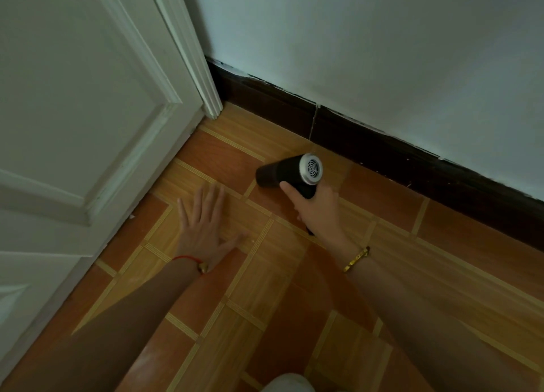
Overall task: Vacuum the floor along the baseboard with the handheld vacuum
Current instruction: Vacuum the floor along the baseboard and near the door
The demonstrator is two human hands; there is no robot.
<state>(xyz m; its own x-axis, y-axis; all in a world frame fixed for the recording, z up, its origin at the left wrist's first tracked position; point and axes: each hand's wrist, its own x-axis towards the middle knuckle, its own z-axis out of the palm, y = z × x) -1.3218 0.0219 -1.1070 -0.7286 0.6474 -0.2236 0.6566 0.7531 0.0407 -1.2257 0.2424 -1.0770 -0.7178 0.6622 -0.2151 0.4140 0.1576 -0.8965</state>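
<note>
A small black handheld vacuum (pixel 282 172) with a silver vented rear cap is held by its handle in my right hand (pixel 316 207). Its nozzle points left and rests low over the brown tiled floor (pixel 223 159), a short way out from the dark baseboard (pixel 368 144) that runs from the door corner toward the lower right. My left hand (pixel 206 226) lies flat on the floor with its fingers spread, to the left of the vacuum and holding nothing. The handle is mostly hidden by my right hand.
A white panelled door (pixel 82 112) and its frame (pixel 194 53) fill the left side and meet the baseboard at the corner. A pale wall (pixel 382 53) rises above the baseboard. Something white (pixel 288 384) shows at the bottom edge.
</note>
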